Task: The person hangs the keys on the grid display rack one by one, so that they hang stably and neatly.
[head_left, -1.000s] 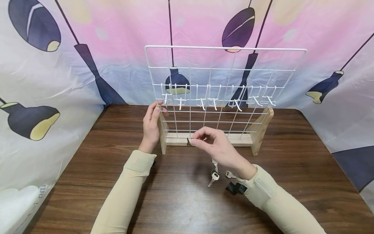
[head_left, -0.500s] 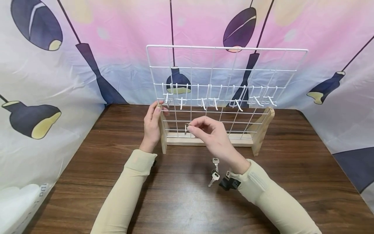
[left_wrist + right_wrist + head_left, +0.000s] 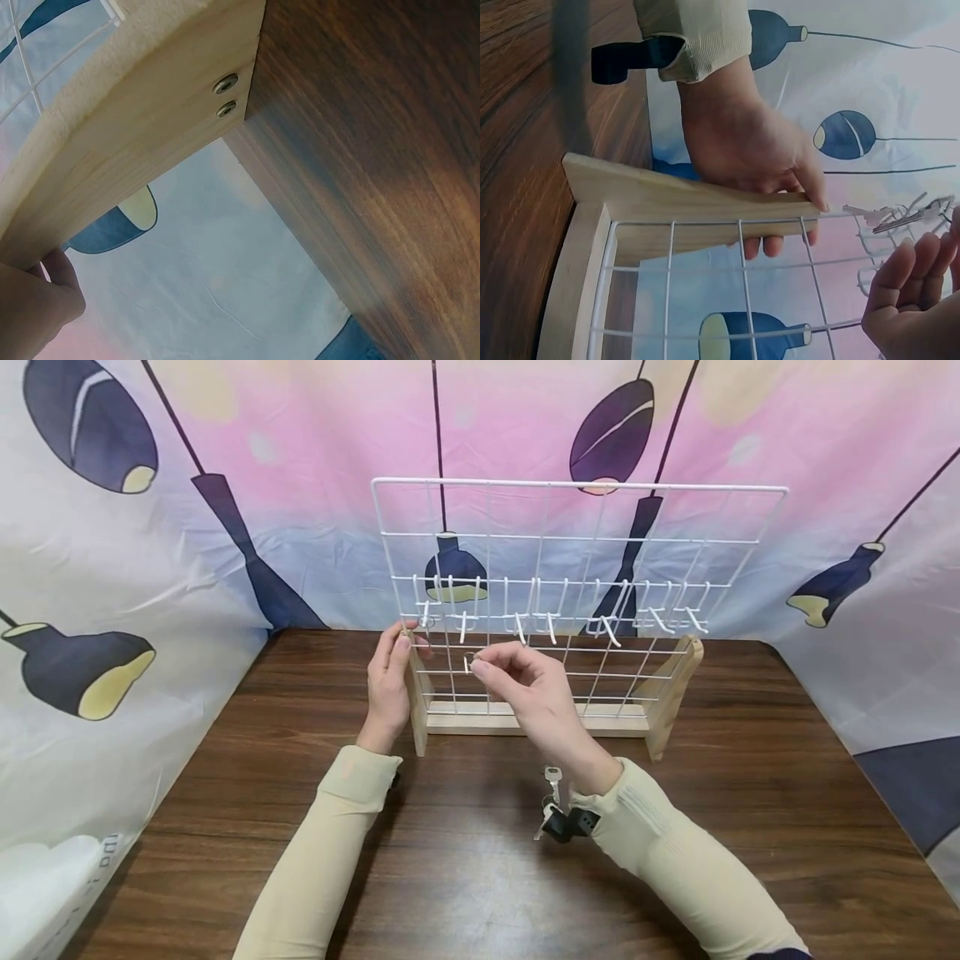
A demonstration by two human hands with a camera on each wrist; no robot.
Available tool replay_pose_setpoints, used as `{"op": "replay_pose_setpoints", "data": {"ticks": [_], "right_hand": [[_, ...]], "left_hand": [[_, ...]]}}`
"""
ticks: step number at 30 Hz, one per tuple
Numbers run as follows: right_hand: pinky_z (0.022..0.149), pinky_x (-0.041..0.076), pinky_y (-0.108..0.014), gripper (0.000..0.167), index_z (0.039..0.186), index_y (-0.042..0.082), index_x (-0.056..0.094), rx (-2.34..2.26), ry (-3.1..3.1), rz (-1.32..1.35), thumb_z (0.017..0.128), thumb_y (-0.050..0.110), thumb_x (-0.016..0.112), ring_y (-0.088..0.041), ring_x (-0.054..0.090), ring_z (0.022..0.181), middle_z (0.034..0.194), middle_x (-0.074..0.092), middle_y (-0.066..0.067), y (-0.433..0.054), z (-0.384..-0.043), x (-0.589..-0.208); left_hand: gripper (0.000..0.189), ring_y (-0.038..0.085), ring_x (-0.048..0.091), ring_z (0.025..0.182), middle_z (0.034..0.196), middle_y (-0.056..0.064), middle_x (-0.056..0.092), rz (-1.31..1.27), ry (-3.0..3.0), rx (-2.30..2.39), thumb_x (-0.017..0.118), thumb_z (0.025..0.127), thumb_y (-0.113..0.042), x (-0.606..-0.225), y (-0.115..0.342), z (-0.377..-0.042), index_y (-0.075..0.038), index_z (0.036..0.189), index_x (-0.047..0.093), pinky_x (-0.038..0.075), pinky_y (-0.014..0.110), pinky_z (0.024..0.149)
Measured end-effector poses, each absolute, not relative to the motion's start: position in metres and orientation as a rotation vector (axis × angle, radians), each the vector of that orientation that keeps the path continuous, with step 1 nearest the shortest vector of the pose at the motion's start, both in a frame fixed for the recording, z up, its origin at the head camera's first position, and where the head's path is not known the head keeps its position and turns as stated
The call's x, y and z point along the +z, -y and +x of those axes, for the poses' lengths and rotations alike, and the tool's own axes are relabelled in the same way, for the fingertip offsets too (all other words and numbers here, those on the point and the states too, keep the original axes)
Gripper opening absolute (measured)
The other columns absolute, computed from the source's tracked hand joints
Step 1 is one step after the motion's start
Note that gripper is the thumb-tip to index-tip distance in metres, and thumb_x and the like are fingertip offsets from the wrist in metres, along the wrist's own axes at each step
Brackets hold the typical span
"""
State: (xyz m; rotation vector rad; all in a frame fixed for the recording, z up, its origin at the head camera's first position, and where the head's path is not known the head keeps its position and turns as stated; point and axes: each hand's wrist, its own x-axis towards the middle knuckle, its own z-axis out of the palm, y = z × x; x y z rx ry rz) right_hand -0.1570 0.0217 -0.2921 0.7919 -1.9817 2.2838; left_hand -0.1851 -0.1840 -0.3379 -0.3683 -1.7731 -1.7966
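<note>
My left hand (image 3: pixel 387 689) grips the left wooden side post (image 3: pixel 417 714) of a white wire grid rack (image 3: pixel 577 485). In the left wrist view, that hand (image 3: pixel 37 307) shows at the lower left against the post (image 3: pixel 142 135). My right hand (image 3: pixel 532 689) pinches a small key (image 3: pixel 467 665) on a ring between thumb and forefinger, in front of the grid and below the row of white hooks (image 3: pixel 551 628). A metal ring (image 3: pixel 427 622) hangs at the leftmost hook. In the right wrist view, silvery keys (image 3: pixel 900 219) overlap the hooks near my right fingers.
More keys (image 3: pixel 553 781) lie on the dark wooden table (image 3: pixel 465 860) in front of the rack, partly hidden by the black wrist camera (image 3: pixel 581 821). A printed cloth (image 3: pixel 300 485) hangs behind. Something white and puffy (image 3: pixel 48 893) sits at the lower left.
My right hand has lifted the key from the rack's base bar up and slightly left, toward the hooks. The left hand stays on the post.
</note>
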Motion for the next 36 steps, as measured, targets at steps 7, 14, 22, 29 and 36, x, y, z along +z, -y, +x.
{"op": "replay_pose_setpoints", "data": {"ticks": [7, 14, 22, 29, 36], "right_hand": [[0.066, 0.049, -0.025, 0.006, 0.097, 0.011, 0.07, 2.463, 1.866, 0.695, 0.091, 0.012, 0.069, -0.013, 0.052, 0.067, 0.08, 0.059, -0.003, -0.012, -0.16, -0.293], [0.065, 0.048, -0.025, 0.007, 0.095, 0.014, 0.07, 2.51, 1.823, 0.717, 0.091, 0.009, 0.067, -0.013, 0.052, 0.066, 0.074, 0.057, -0.002, -0.007, -0.161, -0.293], [0.062, 0.047, -0.025, 0.009, 0.095, 0.014, 0.07, 2.539, 1.783, 0.712, 0.092, 0.007, 0.066, -0.013, 0.051, 0.063, 0.072, 0.057, -0.001, -0.004, -0.16, -0.291], [0.062, 0.047, -0.024, 0.007, 0.097, 0.009, 0.07, 2.554, 1.798, 0.664, 0.092, 0.007, 0.066, -0.013, 0.051, 0.062, 0.07, 0.056, -0.002, -0.003, -0.161, -0.291], [0.063, 0.047, -0.023, 0.018, 0.107, 0.0, 0.064, 2.629, 1.818, 0.59, 0.093, 0.01, 0.065, -0.012, 0.051, 0.063, 0.071, 0.056, -0.002, -0.006, -0.161, -0.296]], "left_hand": [[0.031, 0.012, 0.06, 0.088, 0.092, -0.003, 0.06, -0.369, 1.781, -1.798, 0.035, 0.103, -0.006, -0.326, 0.178, -0.174, 0.009, 0.126, 0.051, 0.046, 0.027, 0.084], [0.032, 0.039, 0.056, 0.091, 0.092, 0.0, 0.059, -0.353, 1.788, -1.786, 0.034, 0.104, -0.006, -0.33, 0.18, -0.176, 0.01, 0.126, 0.05, 0.047, 0.028, 0.084], [0.033, 0.017, 0.059, 0.089, 0.094, 0.007, 0.061, -0.389, 1.759, -1.775, 0.035, 0.104, -0.008, -0.349, 0.188, -0.194, 0.01, 0.128, 0.05, 0.047, 0.029, 0.083], [0.036, 0.017, 0.059, 0.089, 0.099, 0.036, 0.052, -0.439, 1.728, -1.763, 0.039, 0.104, -0.017, -0.353, 0.189, -0.197, 0.009, 0.127, 0.052, 0.047, 0.03, 0.082], [0.039, 0.017, 0.06, 0.088, 0.097, 0.026, 0.058, -0.431, 1.736, -1.763, 0.039, 0.105, -0.022, -0.354, 0.19, -0.197, 0.007, 0.128, 0.051, 0.048, 0.029, 0.082]]}}
